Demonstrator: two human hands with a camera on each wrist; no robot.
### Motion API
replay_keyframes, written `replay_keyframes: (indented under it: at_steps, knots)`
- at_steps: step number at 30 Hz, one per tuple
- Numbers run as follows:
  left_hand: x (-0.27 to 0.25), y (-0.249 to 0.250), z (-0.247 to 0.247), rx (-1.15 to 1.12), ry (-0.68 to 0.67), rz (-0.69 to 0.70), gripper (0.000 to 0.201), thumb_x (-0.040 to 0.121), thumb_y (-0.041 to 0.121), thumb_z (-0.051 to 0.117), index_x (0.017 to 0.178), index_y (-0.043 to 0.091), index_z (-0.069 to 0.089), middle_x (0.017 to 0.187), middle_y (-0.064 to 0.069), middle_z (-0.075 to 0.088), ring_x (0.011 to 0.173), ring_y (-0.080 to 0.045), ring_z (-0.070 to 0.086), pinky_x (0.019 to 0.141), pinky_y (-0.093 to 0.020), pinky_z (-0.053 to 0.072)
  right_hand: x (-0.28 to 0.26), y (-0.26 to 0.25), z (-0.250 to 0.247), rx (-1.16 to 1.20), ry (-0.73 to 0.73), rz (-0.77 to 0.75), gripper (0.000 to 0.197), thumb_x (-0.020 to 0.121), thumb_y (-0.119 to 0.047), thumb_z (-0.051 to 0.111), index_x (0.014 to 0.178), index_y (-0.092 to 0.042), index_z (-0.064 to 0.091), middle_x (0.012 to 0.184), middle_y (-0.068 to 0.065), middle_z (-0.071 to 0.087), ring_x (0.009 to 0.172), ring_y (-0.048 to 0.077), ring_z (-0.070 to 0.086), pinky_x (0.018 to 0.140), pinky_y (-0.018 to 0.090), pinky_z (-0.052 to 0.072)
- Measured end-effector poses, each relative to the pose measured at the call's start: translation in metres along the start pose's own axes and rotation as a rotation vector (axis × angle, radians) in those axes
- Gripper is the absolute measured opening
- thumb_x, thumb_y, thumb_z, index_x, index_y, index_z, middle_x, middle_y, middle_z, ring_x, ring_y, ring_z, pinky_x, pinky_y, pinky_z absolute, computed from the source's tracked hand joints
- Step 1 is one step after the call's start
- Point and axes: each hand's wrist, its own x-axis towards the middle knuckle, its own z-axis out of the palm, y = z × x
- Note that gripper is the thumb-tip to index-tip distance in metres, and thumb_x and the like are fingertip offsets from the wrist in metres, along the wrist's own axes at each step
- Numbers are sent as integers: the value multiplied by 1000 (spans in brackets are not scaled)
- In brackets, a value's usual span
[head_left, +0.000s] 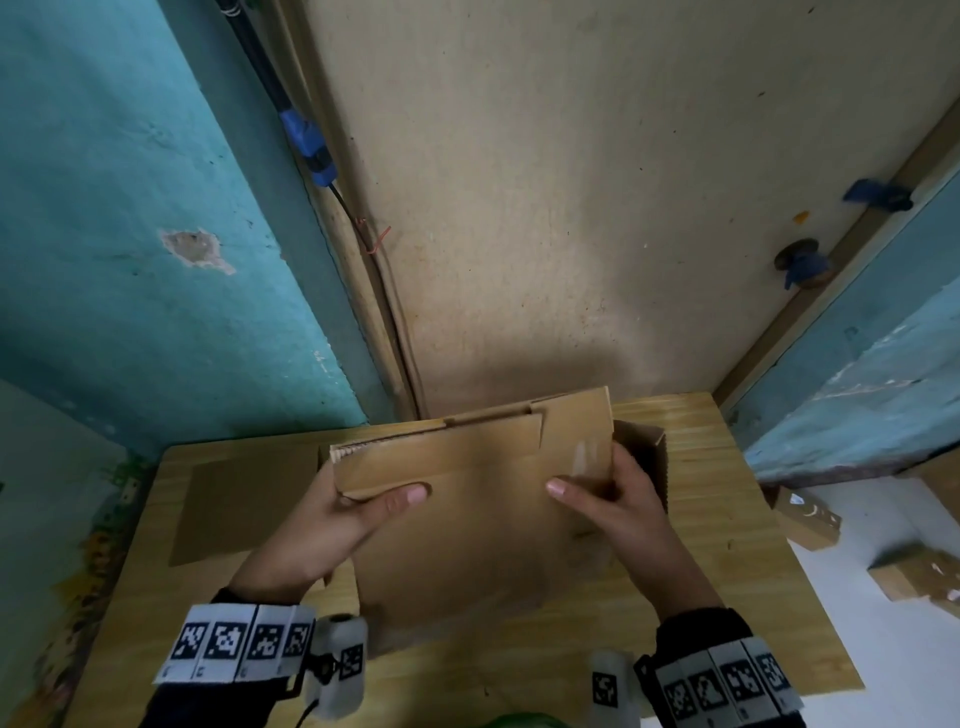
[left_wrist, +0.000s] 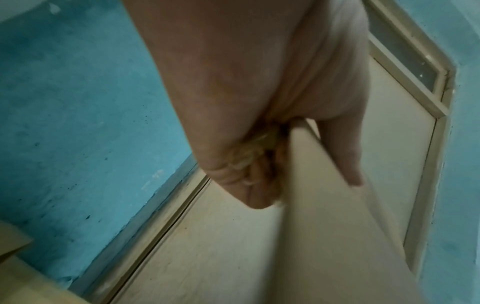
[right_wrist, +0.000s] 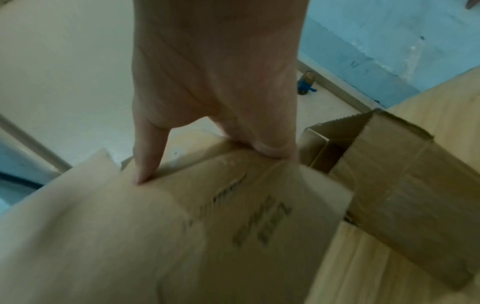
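Observation:
A flattened brown cardboard box (head_left: 467, 519) is held up over the wooden table (head_left: 727, 597), tilted toward me. My left hand (head_left: 332, 525) grips its left edge, thumb across the front and fingers behind; in the left wrist view the cardboard box's edge (left_wrist: 311, 185) sits pinched in my left hand (left_wrist: 259, 144). My right hand (head_left: 618, 504) grips the right part, thumb on the front face. In the right wrist view my right hand (right_wrist: 215, 123) has its thumb on the cardboard box's (right_wrist: 182, 236) front and its other fingers curled over the top edge. Faint printed text shows on the card.
An opened small cardboard box (head_left: 649, 457) stands just behind my right hand; it also shows as an open box (right_wrist: 389, 185) in the right wrist view. A flat cardboard sheet (head_left: 234, 504) lies on the table's left. More boxes (head_left: 914, 577) sit on the floor at the right. Walls close behind.

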Motion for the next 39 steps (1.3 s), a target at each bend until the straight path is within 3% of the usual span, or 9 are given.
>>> replay_keyframes:
  at_steps: [4,9,16,21,25,28,30,33,39]
  knots:
    - [-2,-1,-6,-76,25,10,35,84,6,74,116,21,68,106,10,79,96,-2,73,76,-9,53,-2,3,-16,32,-162,10,36,80,-30,85,112,-14,78,112,8,78,109,27,73,92,46,60]
    - [-3,-9,-2,-122,25,36,41,83,17,75,123,21,67,114,6,77,106,-8,72,88,-22,53,2,12,-21,85,-196,46,46,76,-33,88,116,-13,76,115,15,77,110,33,73,97,59,58]
    - [9,-35,2,-92,-96,-126,44,79,32,82,120,26,68,112,7,78,106,-8,72,92,-29,57,6,10,-6,300,43,-15,34,81,-17,78,114,-8,75,109,13,79,103,30,76,85,46,61]
    - [8,-43,7,-150,-15,-42,33,84,15,80,116,14,74,108,0,80,103,-13,75,85,-26,59,4,16,2,357,64,5,31,86,-12,74,116,-6,73,109,14,79,102,30,76,80,42,62]
    - [13,-56,9,-376,103,-136,29,74,27,90,94,8,81,80,-8,78,70,-29,71,66,-30,55,3,22,11,455,119,66,30,90,-13,73,120,-11,71,113,11,79,106,29,75,83,45,62]
    - [10,-68,18,-545,19,-159,33,70,40,89,87,14,81,54,-3,43,45,-13,31,47,-23,30,4,30,18,590,210,150,34,93,-16,74,127,-15,69,120,10,77,112,32,73,94,53,59]
    - [6,-65,37,-499,-38,-145,32,85,39,82,105,15,79,62,-8,41,48,-14,28,48,-27,25,2,34,29,640,214,221,41,92,-22,77,131,-18,66,126,10,75,117,33,70,97,58,57]
    - [11,-63,58,-529,182,-206,21,94,34,72,100,14,73,67,-4,59,52,-13,42,49,-27,30,-7,37,50,626,152,273,43,91,-25,76,130,-24,59,128,7,71,119,31,66,96,56,58]
    - [28,-93,9,-430,173,-290,59,74,56,86,103,7,72,96,-18,62,82,-32,56,69,-42,39,-2,53,43,542,153,282,47,87,-30,79,132,-25,67,136,6,66,124,33,62,105,58,53]
